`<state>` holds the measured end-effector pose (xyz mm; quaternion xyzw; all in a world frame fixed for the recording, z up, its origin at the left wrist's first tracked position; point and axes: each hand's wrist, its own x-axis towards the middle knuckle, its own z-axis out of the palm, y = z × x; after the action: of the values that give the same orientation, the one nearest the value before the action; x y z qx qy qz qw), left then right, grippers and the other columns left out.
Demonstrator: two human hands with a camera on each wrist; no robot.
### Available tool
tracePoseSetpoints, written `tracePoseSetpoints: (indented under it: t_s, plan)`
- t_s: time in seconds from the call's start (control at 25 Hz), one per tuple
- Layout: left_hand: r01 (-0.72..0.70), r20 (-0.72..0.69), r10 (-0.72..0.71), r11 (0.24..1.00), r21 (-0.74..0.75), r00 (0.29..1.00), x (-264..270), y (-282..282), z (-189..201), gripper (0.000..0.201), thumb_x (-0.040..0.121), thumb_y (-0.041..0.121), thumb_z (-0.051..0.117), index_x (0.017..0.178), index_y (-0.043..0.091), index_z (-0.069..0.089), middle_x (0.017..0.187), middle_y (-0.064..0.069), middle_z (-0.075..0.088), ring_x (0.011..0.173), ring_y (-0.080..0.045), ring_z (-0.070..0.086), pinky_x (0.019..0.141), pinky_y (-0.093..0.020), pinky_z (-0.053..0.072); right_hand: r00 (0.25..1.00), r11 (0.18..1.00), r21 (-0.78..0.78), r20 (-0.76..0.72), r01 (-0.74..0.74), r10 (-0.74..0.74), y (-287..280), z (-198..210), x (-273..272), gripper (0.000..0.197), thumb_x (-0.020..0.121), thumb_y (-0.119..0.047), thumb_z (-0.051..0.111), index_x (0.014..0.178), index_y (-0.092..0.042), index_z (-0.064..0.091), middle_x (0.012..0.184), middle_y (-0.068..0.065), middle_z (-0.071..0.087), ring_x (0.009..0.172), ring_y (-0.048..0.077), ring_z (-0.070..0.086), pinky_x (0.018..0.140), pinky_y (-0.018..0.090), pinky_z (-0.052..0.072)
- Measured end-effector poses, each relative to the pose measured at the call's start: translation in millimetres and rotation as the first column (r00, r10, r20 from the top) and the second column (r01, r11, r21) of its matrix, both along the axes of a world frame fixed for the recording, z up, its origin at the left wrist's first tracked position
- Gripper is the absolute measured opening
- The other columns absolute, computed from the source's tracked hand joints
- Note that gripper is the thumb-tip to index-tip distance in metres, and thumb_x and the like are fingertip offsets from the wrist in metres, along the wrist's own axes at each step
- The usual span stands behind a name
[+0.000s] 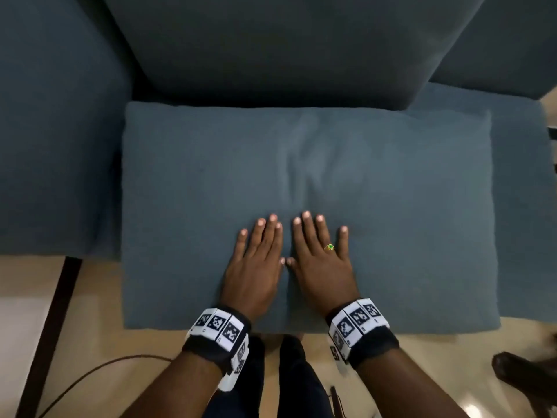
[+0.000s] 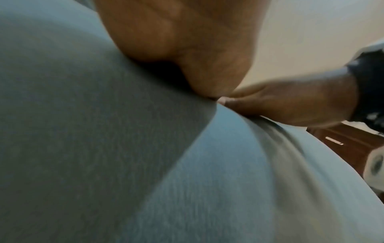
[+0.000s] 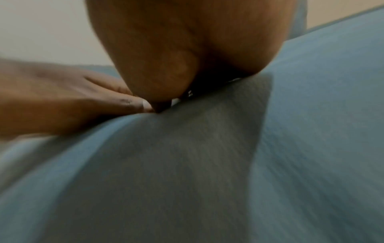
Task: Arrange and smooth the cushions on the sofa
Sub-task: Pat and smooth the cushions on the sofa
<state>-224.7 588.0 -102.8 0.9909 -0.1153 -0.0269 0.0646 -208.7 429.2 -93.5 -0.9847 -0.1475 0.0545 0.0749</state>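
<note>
A blue cushion (image 1: 307,182) lies flat on the sofa (image 1: 54,131) seat, its far edge against the upright back cushion (image 1: 286,46) and its near edge hanging slightly over the front of the seat. Both hands rest palm-down on the near middle of it — fingers straight and a little spread, gripping nothing. The left hand (image 1: 256,267) and the right hand (image 1: 322,263) sit side by side, thumbs almost touching at the tips. The right hand wears a ring (image 1: 329,247) with a green stone. Beyond the fingertips the fabric shows soft creases running toward the back of the cushion.

Each wrist carries a dark band (image 1: 217,336) with black-and-white marker squares. The left wrist view shows the palm pressed into blurred blue fabric, with the other hand just beside it; the right wrist view shows the same from the other side. Below the cushion's front edge — a pale floor (image 1: 99,336), a thin cable (image 1: 90,372) lying across it, and a dark wooden leg (image 1: 51,330) at the left.
</note>
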Motion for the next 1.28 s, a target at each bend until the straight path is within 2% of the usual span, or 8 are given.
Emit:
tracePoseSetpoints:
  t_s: [0.16,0.28,0.44,0.56,0.72,0.92,1.12,1.28]
  plan:
    - [-0.241,0.062,0.255,0.954,-0.177,0.965,-19.1,52.6,3.3,0.063,0.107,0.034,0.023,0.159,0.002,0.006,0.166,-0.015,-0.005,0.155,-0.035,-0.002,0.125,-0.055,-0.001,0.979,0.986,0.111,0.173,-0.124,0.103,35.1,15.7,0.3,0.072,0.103,-0.037,0.043,0.161,-0.011,0.009,0.167,0.008,0.002,0.157,0.030,0.003,0.124,0.059,0.012]
    - [-0.312,-0.025,0.312,0.937,-0.156,0.950,-34.5,85.5,-12.6,0.061,0.109,0.038,0.011,0.159,0.003,0.014,0.168,-0.012,-0.001,0.155,-0.034,0.008,0.123,-0.057,0.014,0.975,0.978,-0.024,0.083,-0.207,0.208,70.4,0.3,-3.5,0.079,0.099,-0.044,0.055,0.161,-0.012,0.017,0.169,0.004,0.006,0.157,0.027,0.010,0.120,0.063,0.018]
    - [-0.492,-0.063,0.494,0.829,-0.265,0.867,-40.4,114.8,-20.9,0.064,0.106,0.031,0.024,0.159,0.006,0.000,0.166,-0.010,-0.010,0.156,-0.030,-0.006,0.126,-0.050,-0.003,0.940,0.943,0.015,0.082,-0.333,0.330,118.2,-4.0,-1.5,0.070,0.104,-0.035,0.042,0.162,-0.010,0.013,0.168,0.006,0.001,0.157,0.028,0.003,0.124,0.059,0.012]
    - [-0.530,-0.196,0.494,0.812,-0.246,0.847,-49.5,139.6,-24.5,0.064,0.105,0.035,0.016,0.160,0.004,0.007,0.168,-0.012,-0.003,0.156,-0.027,-0.003,0.123,-0.059,0.015,0.921,0.915,-0.105,-0.012,-0.389,0.390,150.6,-1.0,-1.6,0.074,0.100,-0.038,0.056,0.160,-0.012,0.023,0.169,0.005,0.011,0.156,0.025,0.014,0.122,0.062,0.017]
    - [-0.656,-0.154,0.669,0.612,-0.441,0.727,-40.9,181.0,-8.6,0.063,0.108,0.026,0.027,0.160,0.005,-0.002,0.164,-0.005,-0.019,0.155,-0.026,-0.013,0.127,-0.042,-0.004,0.887,0.887,-0.040,0.030,-0.459,0.461,188.7,16.0,-1.8,0.067,0.104,-0.035,0.036,0.162,-0.012,0.011,0.167,0.006,-0.009,0.157,0.029,-0.004,0.124,0.060,0.009]
    - [-0.712,-0.546,0.486,0.610,-0.347,0.683,-53.0,187.7,-43.1,0.065,0.102,0.035,0.009,0.160,0.008,-0.004,0.167,-0.007,-0.016,0.153,-0.018,-0.017,0.127,-0.048,0.007,0.802,0.792,-0.165,-0.255,-0.587,0.541,211.7,-22.4,-6.5,0.065,0.099,-0.044,0.052,0.157,-0.019,0.036,0.166,0.001,0.027,0.155,0.023,0.015,0.122,0.060,0.007]
    - [-0.463,-0.346,0.379,0.862,-0.205,0.858,-16.4,156.2,-9.2,0.077,0.100,0.053,0.020,0.160,0.017,-0.012,0.167,-0.001,-0.023,0.153,-0.022,-0.024,0.122,-0.064,0.001,0.900,0.903,-0.070,-0.143,-0.425,0.412,156.8,7.6,13.4,0.068,0.099,-0.046,0.042,0.160,-0.022,0.025,0.168,0.002,0.018,0.156,0.023,0.015,0.124,0.054,0.011]
    - [-0.395,-0.353,0.355,0.917,-0.046,0.865,63.5,128.3,-9.0,0.096,0.088,0.074,0.010,0.160,0.012,0.001,0.169,-0.013,-0.006,0.154,-0.039,-0.006,0.111,-0.078,0.004,0.958,0.971,-0.092,-0.205,-0.221,0.199,72.8,21.1,94.6,0.068,0.104,-0.056,0.028,0.162,-0.035,0.001,0.169,-0.009,-0.005,0.156,0.013,-0.005,0.126,0.051,-0.001]
